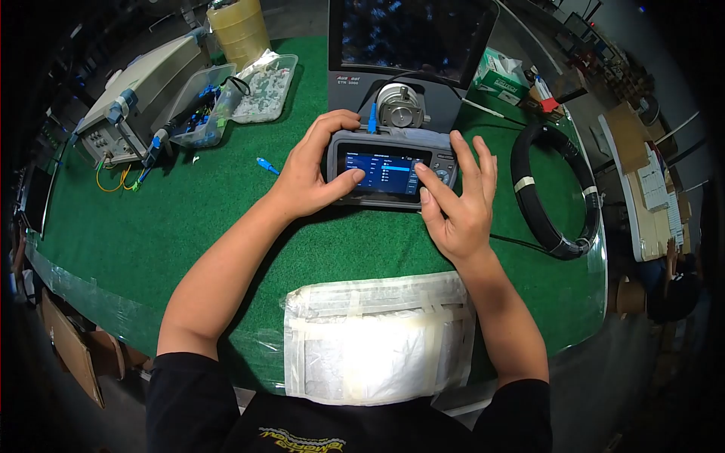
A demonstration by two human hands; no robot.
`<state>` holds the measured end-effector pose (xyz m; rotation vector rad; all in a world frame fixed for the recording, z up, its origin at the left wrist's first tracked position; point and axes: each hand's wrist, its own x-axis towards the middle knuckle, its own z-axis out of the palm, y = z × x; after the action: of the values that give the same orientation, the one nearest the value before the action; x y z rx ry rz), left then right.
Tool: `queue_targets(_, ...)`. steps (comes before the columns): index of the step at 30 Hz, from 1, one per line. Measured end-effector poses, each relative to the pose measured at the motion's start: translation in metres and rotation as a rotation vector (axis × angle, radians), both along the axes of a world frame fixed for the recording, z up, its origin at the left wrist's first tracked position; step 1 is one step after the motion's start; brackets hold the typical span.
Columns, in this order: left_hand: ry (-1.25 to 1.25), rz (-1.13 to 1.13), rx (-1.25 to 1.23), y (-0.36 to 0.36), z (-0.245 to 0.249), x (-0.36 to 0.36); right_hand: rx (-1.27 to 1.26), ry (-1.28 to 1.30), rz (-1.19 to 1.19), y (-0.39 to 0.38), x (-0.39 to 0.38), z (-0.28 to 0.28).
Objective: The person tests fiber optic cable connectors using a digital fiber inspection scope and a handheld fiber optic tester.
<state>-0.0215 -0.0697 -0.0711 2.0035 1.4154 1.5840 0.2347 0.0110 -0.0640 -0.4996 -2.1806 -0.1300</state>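
A grey handheld fibre tester [386, 199] with a lit blue menu screen lies on the green mat. My left hand [306, 177] grips its left side, fingers over the top edge and thumb across the screen. My right hand [461, 208] has its fingers spread at the right side; the index fingertip touches the screen's right part and the thumb is near the lower edge. A blue connector [372, 118] on a dark cable is at the tester's top. Another blue connector [266, 164] lies left of my left hand.
A dark monitor unit [343, 94] stands behind the tester, a metal fixture [400, 106] before it. A black cable coil [521, 181] lies right. Plastic tubs [219, 128] and a boxy instrument [140, 90] stand left. A white taped pad [377, 347] lies in front.
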Motion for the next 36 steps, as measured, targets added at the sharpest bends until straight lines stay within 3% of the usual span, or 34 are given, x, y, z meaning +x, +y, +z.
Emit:
queue_targets(9,0.01,-0.004,-0.014,0.0,0.002,0.0,-0.176,0.19,0.116,0.016,0.003,-0.009)
queue_targets(26,0.013,0.023,-0.006,-0.002,0.004,0.002,-0.51,0.252,0.158,0.015,0.003,-0.022)
queue_targets(28,-0.235,-0.037,-0.228,-0.006,0.011,0.008,-0.618,0.317,0.204,0.016,0.003,-0.023)
queue_targets(33,-0.311,-0.047,-0.219,0.004,0.015,0.0,-0.743,0.414,0.221,0.022,0.003,-0.024)
queue_targets(36,-0.232,0.065,-0.254,0.009,0.033,0.003,-0.833,0.439,0.244,0.024,0.002,-0.013)
